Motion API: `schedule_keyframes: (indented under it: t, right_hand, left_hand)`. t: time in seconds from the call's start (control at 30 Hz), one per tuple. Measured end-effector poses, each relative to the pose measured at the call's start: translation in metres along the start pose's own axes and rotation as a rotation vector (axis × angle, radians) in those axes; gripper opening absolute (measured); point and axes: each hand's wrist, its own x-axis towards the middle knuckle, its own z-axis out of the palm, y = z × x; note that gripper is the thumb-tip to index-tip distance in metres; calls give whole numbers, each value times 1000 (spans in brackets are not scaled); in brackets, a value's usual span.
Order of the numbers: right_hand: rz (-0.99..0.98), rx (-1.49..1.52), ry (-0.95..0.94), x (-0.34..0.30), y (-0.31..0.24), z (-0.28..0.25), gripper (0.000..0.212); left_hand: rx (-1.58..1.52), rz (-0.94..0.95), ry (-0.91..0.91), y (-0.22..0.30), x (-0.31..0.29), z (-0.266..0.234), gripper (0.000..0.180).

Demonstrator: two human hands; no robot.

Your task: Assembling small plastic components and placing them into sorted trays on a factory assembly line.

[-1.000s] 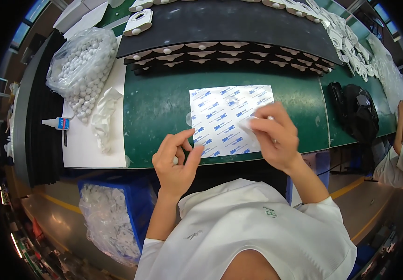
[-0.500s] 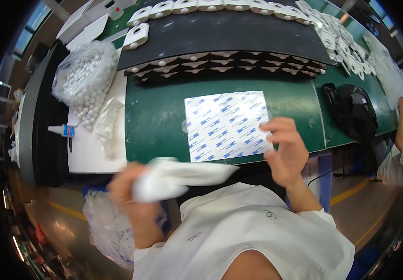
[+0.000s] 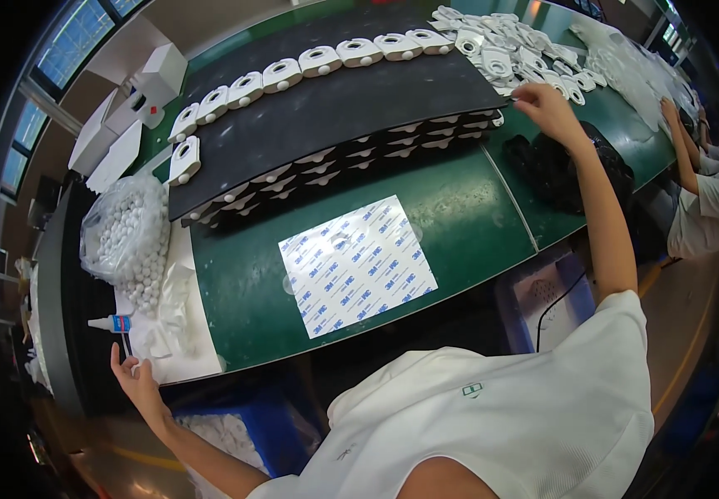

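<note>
My left hand (image 3: 137, 387) is open, fingers spread, at the table's left front edge. Just beyond it lies a crumpled white cloth (image 3: 155, 339) on a white sheet (image 3: 197, 337). A small glue bottle (image 3: 111, 323) with a blue label lies next to that hand. My right hand (image 3: 549, 112) reaches far to the right, its bent fingers apart at the right corner of a black board (image 3: 359, 100). Close to those fingers is a heap of white plastic parts (image 3: 534, 58). A square sheet of blue-printed backing paper (image 3: 359, 266) lies flat on the green table (image 3: 243, 324).
Several white parts with round holes (image 3: 280, 75) line the top board of a black stack. A clear bag of white balls (image 3: 126, 237) stands left. A black bag (image 3: 584, 170) lies right. Blue bins (image 3: 276, 432) sit below the edge. A co-worker (image 3: 705, 200) is far right.
My left hand has let go of the white cloth and moved left. My right hand has stretched from beside the printed sheet to the board's right corner. The view has turned.
</note>
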Motion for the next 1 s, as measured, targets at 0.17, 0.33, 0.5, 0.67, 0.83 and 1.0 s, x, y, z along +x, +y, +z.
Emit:
schedule_keyframes:
  t: [0.17,0.33,0.5,0.67,0.83,1.0]
  right_hand:
    - [101,-276,-184,23,5,30,34]
    - [98,-186,-209,30,28,41,32]
    - [250,-132,-267,33,23,38,27]
    - [566,215,-398,31,-3,7,25]
    - [513,233,-225,22,9,-35,27]
    - [-5,166,176,-27,-23,-44,19]
  left_hand:
    - [-758,-243,-153,40,7,15,54]
    - [-1346,-584,-563,77,-4,72,44]
    - [-1214,-677,-1006,105,-20,156,29]
    - [-750,-305,-1061,127,-30,199,26]
    - [-165,444,-835,115,-28,215,16]
    - [-56,562,-961,109,-34,204,19]
